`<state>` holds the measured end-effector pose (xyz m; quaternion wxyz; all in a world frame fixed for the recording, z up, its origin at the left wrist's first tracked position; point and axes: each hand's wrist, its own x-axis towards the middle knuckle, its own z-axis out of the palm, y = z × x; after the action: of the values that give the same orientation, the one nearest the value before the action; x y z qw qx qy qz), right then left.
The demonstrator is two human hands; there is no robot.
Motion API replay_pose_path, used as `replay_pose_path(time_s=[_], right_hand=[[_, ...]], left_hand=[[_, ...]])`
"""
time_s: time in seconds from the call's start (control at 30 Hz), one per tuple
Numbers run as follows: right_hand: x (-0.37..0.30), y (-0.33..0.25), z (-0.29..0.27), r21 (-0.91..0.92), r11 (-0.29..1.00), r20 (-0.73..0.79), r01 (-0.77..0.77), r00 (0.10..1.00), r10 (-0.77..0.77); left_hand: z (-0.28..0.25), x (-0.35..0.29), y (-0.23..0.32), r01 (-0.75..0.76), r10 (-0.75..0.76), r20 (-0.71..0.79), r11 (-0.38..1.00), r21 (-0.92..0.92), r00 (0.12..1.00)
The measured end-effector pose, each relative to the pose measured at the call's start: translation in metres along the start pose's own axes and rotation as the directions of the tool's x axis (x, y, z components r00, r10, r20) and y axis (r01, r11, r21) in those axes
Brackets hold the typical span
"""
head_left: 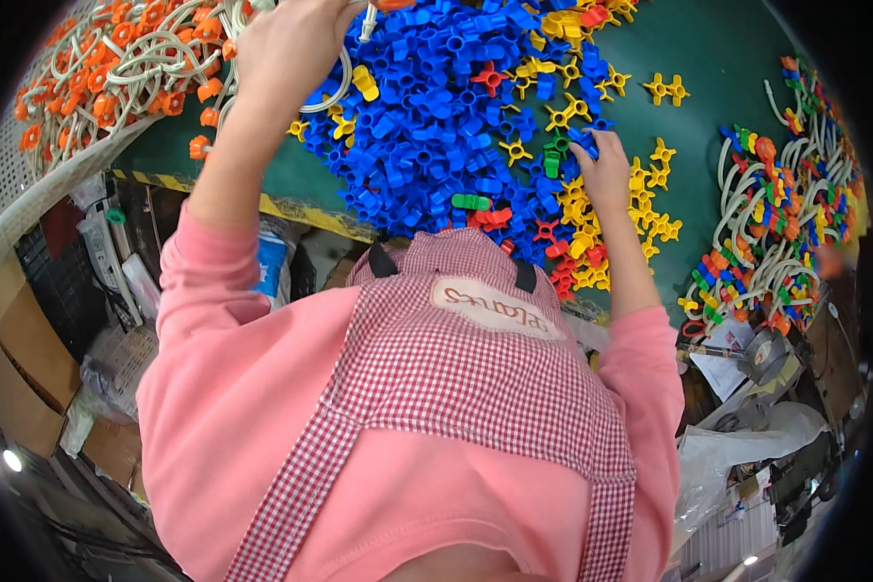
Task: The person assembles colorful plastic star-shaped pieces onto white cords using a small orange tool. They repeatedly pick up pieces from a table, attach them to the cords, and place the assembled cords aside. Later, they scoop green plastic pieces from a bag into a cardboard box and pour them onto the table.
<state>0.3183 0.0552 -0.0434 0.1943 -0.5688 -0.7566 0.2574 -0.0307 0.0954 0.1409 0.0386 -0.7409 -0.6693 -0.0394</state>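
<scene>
Upper limbs, seen from above. The left arm reaches forward, its pink sleeve ending along the bare left forearm, which slants up and inward; the left hand shows its back, its fingers partly cut off by the upper edge, so their closure cannot be determined. The right arm is likewise extended, the right forearm bare beyond the sleeve and inclined inward. The right hand lies lower in view, wrist nearly straight, thumb and forefinger spread apart, the remaining fingers partly hidden.
</scene>
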Motion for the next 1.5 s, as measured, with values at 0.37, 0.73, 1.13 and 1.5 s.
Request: replay_pose_path(time_s=[0.37, 0.73, 1.13, 1.5], right_hand=[[-0.012, -0.008, 0.013, -0.06, 0.997, 0.102, 0.039, 0.994, -0.032], [0.011, -0.027, 0.006, -0.321, 0.945, 0.225, 0.061, 0.974, 0.014], [0.059, -0.077, 0.035, 0.012, 0.988, -0.026, 0.151, 0.988, -0.15], [0.051, -0.078, 0.026, 0.268, 0.929, 0.176, -0.254, 0.961, 0.212]], left_hand=[[0.018, -0.08, 0.039, -0.037, -0.181, -0.203, 0.654, -0.756, 0.962], [0.04, -0.101, 0.067, 0.121, -0.23, 0.016, 0.45, -0.885, 0.973], [0.058, -0.114, 0.065, 0.284, -0.49, 0.249, -0.002, -0.959, 0.835], [0.057, -0.108, 0.06, 0.243, -0.494, 0.225, -0.029, -0.97, 0.839]])
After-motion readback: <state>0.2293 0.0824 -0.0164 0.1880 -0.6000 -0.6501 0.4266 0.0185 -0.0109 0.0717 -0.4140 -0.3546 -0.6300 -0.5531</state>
